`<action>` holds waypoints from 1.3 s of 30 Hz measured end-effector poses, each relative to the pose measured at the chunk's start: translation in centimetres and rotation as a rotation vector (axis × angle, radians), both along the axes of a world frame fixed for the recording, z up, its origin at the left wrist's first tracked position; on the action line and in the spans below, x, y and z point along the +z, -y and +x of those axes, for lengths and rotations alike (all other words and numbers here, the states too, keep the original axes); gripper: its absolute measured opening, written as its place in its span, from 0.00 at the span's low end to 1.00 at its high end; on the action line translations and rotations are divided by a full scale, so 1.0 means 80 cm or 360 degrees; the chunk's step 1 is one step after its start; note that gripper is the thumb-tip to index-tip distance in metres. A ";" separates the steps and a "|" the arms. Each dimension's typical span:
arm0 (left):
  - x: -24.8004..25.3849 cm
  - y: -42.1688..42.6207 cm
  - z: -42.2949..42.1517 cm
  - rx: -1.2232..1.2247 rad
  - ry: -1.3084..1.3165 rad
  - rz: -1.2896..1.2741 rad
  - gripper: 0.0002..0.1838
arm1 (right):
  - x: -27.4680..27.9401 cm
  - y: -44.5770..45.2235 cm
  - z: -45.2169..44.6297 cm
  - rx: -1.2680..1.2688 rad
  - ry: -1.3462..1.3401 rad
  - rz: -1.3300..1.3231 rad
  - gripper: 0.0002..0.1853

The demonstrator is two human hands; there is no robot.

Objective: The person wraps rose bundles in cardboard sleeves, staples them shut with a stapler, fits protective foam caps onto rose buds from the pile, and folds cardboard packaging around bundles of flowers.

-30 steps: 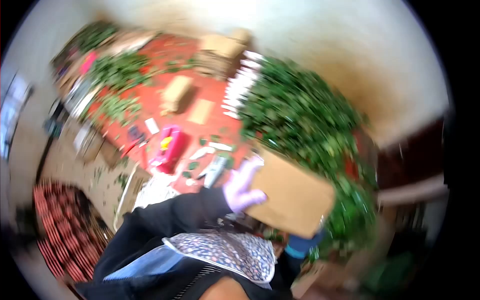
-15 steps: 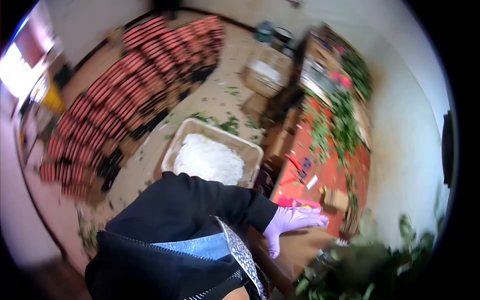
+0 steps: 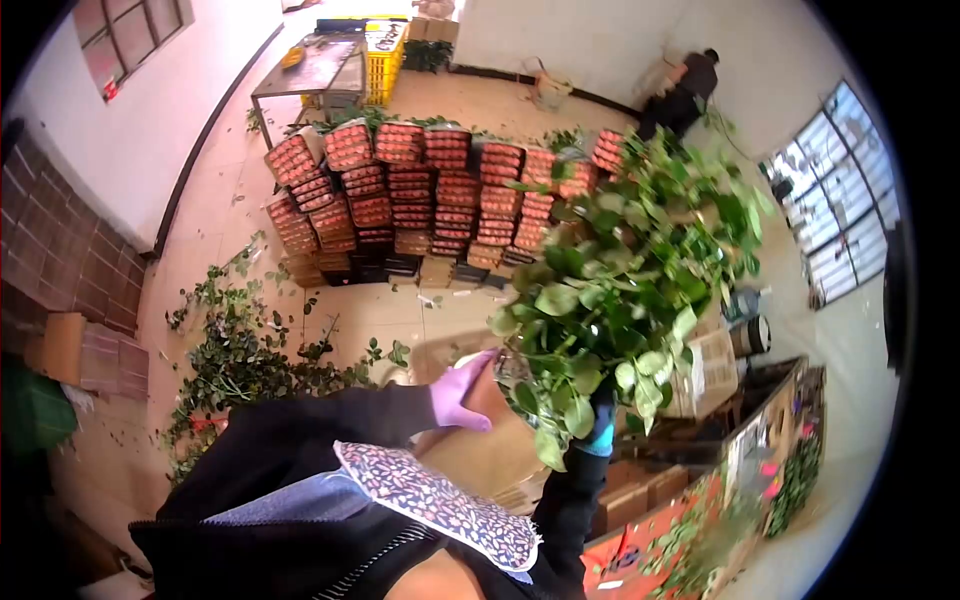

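Observation:
A big bundle of leafy green stems (image 3: 620,290) rises in front of me, tilted toward the upper right. My left hand (image 3: 462,392), in a purple glove, is at the bundle's lower left side, thumb and fingers around a brown edge there. Under the leaves on the other side is my right hand (image 3: 601,428), in a blue glove. It grips the bundle from below, and leaves cover most of its fingers. Below the bundle a brown cardboard surface (image 3: 485,455) shows between my arms.
Stacked packs of pinkish-red heads (image 3: 405,190) line the floor ahead. Cut leaves (image 3: 250,360) lie in a heap at left. A red-topped bench (image 3: 640,555) holds more foliage at lower right. A person (image 3: 690,92) bends at the back wall. A metal table (image 3: 315,65) stands far off.
My view has swung left toward the stacks. My left hand has left the red bench and come to the leafy bundle, which has moved from the lower right into the middle.

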State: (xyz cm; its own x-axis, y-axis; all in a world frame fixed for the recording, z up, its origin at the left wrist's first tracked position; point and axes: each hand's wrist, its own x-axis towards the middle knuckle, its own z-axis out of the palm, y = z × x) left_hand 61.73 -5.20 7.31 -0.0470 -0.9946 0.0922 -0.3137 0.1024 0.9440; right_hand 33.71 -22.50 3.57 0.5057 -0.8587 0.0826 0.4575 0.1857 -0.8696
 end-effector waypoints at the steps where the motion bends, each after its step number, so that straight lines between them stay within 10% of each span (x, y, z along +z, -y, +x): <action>1: 0.002 0.005 0.029 0.0078 -0.0159 0.0069 0.70 | -0.031 0.049 0.015 0.0068 0.0026 0.0079 0.26; 3: 0.021 0.017 0.083 0.0177 -0.0560 0.0060 0.69 | 0.001 0.084 0.110 0.0075 -0.1061 -0.1565 0.30; 6: 0.018 0.074 0.177 0.0217 -0.0965 -0.0356 0.70 | 0.073 0.182 0.245 0.0101 -0.1373 -0.2033 0.28; 8: 0.053 0.112 0.259 0.0319 -0.0888 -0.0568 0.72 | 0.189 0.172 0.344 0.0043 -0.1003 -0.1638 0.28; 9: 0.067 0.130 0.298 0.0379 -0.0839 -0.0633 0.73 | 0.236 0.146 0.397 0.0028 -0.0706 -0.0746 0.30; 15: 0.154 0.250 0.462 0.0720 -0.0735 -0.0773 0.60 | 0.262 0.177 0.559 0.0164 -0.0697 -0.1430 0.44; 20: 0.168 0.365 0.582 0.1014 -0.0668 -0.0626 0.59 | 0.311 0.279 0.693 0.0646 -0.0140 -0.0691 0.33; 27: 0.117 0.530 0.693 0.1015 -0.0922 -0.0419 0.55 | 0.210 0.538 0.855 0.0853 -0.0453 -0.0610 0.27; 32: -0.076 0.602 0.746 0.1005 -0.1046 0.0006 0.45 | 0.046 0.615 0.915 0.0925 -0.0851 -0.0524 0.29; 35: -0.236 0.627 0.762 0.1244 -0.0323 0.0570 0.43 | -0.091 0.643 0.925 0.1125 -0.1079 -0.0300 0.34; 39: -0.187 0.628 0.754 0.1211 -0.0602 0.0583 0.44 | -0.044 0.646 0.911 0.1335 -0.1021 0.0046 0.31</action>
State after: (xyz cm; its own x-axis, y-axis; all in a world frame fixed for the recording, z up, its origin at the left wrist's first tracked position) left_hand 122.01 -55.42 -7.62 0.5998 -0.7155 -0.3582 0.1617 -0.3300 0.9300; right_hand 106.59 -74.18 0.07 0.8800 -0.2114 -0.4254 -0.3709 0.2537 -0.8933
